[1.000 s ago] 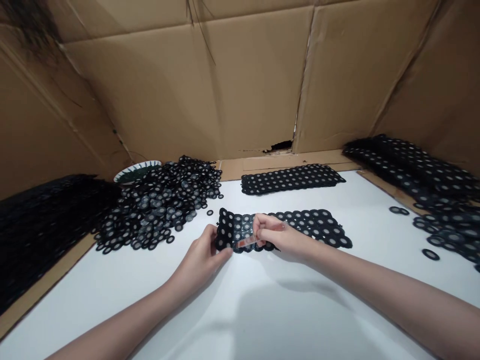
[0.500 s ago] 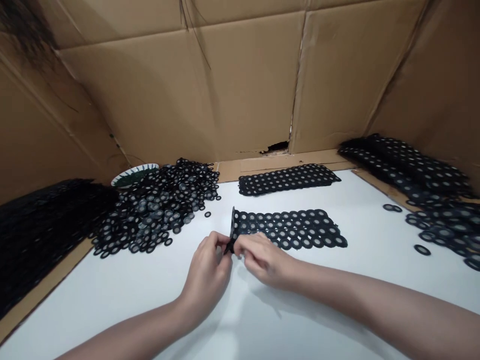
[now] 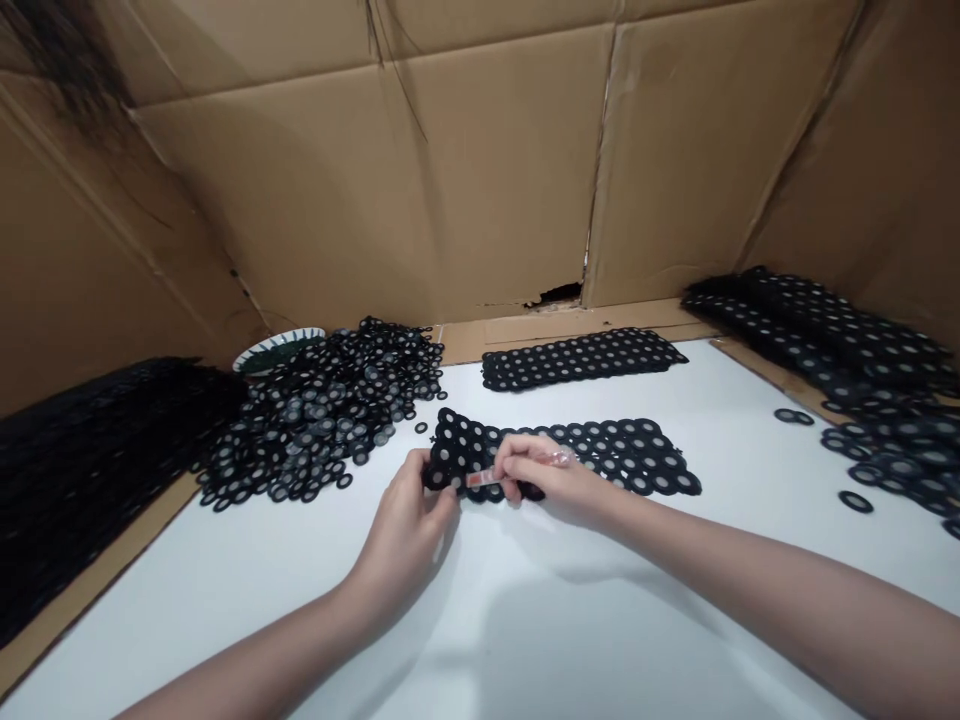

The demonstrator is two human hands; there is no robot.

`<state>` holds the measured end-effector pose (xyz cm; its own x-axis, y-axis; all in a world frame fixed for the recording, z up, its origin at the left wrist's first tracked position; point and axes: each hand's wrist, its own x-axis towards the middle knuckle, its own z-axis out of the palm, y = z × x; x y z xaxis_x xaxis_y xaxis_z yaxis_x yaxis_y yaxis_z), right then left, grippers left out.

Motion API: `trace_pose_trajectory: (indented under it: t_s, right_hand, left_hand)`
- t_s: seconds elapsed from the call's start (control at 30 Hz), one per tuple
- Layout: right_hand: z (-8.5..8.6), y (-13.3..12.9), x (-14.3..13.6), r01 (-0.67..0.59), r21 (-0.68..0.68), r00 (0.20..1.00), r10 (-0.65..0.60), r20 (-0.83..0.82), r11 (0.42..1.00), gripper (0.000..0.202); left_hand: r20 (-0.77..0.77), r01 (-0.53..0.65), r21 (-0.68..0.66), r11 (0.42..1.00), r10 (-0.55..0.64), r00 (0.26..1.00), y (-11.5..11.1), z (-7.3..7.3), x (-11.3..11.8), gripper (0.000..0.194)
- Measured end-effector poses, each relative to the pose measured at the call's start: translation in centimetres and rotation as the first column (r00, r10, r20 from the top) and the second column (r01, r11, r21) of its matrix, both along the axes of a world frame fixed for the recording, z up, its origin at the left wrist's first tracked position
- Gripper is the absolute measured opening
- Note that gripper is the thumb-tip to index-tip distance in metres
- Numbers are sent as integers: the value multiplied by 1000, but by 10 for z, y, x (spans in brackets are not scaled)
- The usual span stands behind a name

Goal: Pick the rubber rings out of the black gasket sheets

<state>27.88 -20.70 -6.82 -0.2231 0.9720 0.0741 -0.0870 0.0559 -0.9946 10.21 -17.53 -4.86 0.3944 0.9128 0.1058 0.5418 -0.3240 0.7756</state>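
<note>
A sheet of joined black rings with grey centres [image 3: 630, 450] lies on the white table, its left end bent up. My left hand [image 3: 409, 525] pinches that raised end between thumb and fingers at the lower left corner. My right hand [image 3: 540, 475] is closed around a slim tool with clear and orange parts [image 3: 482, 479]; its exact kind is not clear. The tool's left end points at the sheet near my left thumb. The right hand covers part of the sheet's middle.
Loose black rings [image 3: 315, 410] are heaped at the left, by a patterned dish [image 3: 247, 358]. A flat stack of ring sheets [image 3: 585, 358] lies behind. More sheets [image 3: 832, 320] and loose rings [image 3: 855, 501] are at the right. Dark strips [image 3: 90, 460] lie far left; cardboard walls [image 3: 487, 180] surround the table.
The sheet's left end has tipped over leftward, showing its ringed face. My right hand has shifted right and up, and the slim tool now shows in it. My left hand still pinches the edge.
</note>
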Motion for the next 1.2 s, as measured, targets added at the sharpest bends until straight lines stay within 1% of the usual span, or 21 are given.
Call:
trace_pose_trajectory:
  t_s: [0.07,0.13,0.2,0.23,0.27,0.37,0.43,0.47,0.6,0.67,0.77,0.83,1.0,1.1,1.2]
  right_hand:
    - [-2,3,2,51,-12,994,-52,-97,999,18]
    - [-5,6,4,153,-69,971,-163,-175,986,24]
    - [-7,8,5,236,-133,941,-261,-217,963,28]
    - [-7,8,5,254,-141,936,-280,-213,957,28]
    - [-7,8,5,246,-123,945,-266,-191,961,27]
    - [-3,3,3,117,17,990,-115,-87,993,23]
    - [0,1,2,61,62,997,-57,-59,996,20]
    - [1,0,1,69,55,996,-66,-56,996,19]
    - [2,1,1,205,-44,979,-206,-15,978,18]
    - [0,2,0,197,-53,980,-197,-3,979,17]
    - [-5,2,0,147,-9,989,-147,-5,989,15]
    - [-7,2,-1,143,19,990,-143,2,990,15]
    - [-5,-2,-1,100,46,994,-102,49,994,14]
    - [-4,-4,-2,106,83,984,-116,137,991,15]
    - [-6,-6,-6,99,182,946,-149,287,978,14]
  left_hand:
    - [0,27,-23,999,-27,1000,4,-1,-3,14]
    - [-18,30,-52,998,-31,999,7,-2,-4,12]
    - [-33,21,-82,996,-24,999,9,-3,-5,11]
    - [-36,23,-92,995,-26,999,9,-3,-5,11]
    - [-38,32,-99,995,-36,999,10,-3,-5,11]
    - [-56,54,-82,995,-59,997,12,-2,-5,14]
    - [-74,56,-68,996,-61,995,16,-2,-5,18]
    - [-82,56,-61,997,-60,995,18,-2,-5,20]
    - [-75,51,-40,998,-53,996,27,-6,-4,17]
    - [-29,68,-63,996,-70,997,29,-9,-5,13]
    - [46,93,-100,991,-89,995,32,-13,-5,12]
    - [77,100,-120,988,-92,993,33,-13,-5,13]
    - [98,86,-141,986,-72,993,31,-11,-4,15]
    - [77,52,-119,992,-43,996,29,-12,-2,16]
    - [39,-8,-49,999,10,999,23,-13,0,15]
